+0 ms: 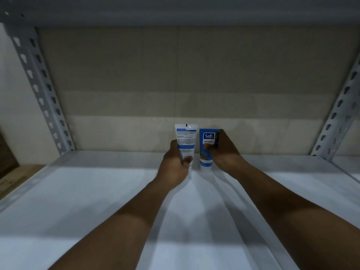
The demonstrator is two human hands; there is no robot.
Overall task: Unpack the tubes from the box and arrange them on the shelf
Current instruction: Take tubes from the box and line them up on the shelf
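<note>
Two tubes stand upright, cap down, near the back of the white shelf. My left hand grips the white tube, whose printed back label faces me. Right beside it is the blue tube marked "Safi Naturals", held by my right hand with the thumb across its front. The tubes stand close together, a narrow gap between them. Both forearms reach in over the shelf. The box is out of view.
A beige wall closes the back of the shelf. Slotted grey metal uprights stand at the left and the right. Another shelf board runs overhead. Brown cardboard shows past the left edge.
</note>
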